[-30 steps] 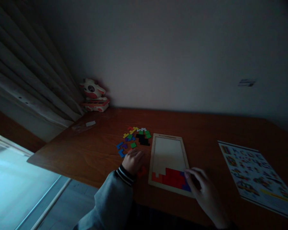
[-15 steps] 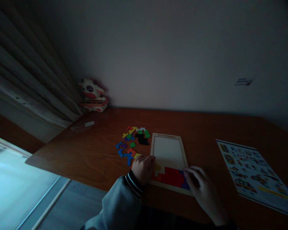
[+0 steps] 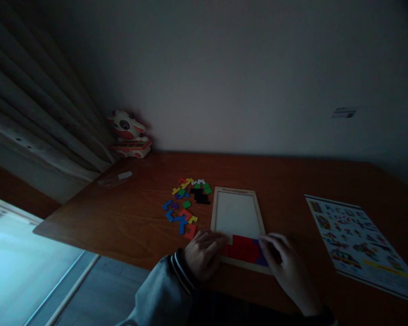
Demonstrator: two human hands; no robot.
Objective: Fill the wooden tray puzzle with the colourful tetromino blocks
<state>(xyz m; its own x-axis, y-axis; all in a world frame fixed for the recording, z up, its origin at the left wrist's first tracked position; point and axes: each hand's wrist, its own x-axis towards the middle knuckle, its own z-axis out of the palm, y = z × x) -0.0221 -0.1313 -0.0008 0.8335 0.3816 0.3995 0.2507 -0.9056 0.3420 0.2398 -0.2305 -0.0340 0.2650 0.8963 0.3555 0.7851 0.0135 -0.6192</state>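
Left hand (image 3: pixel 204 256) sat at the puzzle tray (image 3: pixel 237 213)'s near-left corner, fingers curled on the red pieces (image 3: pixel 240 250); couldn't tell if it gripped one. Right hand (image 3: pixel 285 267) lay flat, fingers spread narrow, on the tray's near-right corner. Tray on worktop (image 3: pixel 129 217), long axis 6-to-12 o'clock, filled end at 6. Loose pieces (image 3: pixel 187 201) lay at the tray's 10 o'clock. Versus 0.5 s earlier: left hand had shifted from the tray's left edge onto the near corner; the yellow piece there was gone from view. Printed sheet (image 3: pixel 357 244) lay at 3 o'clock.
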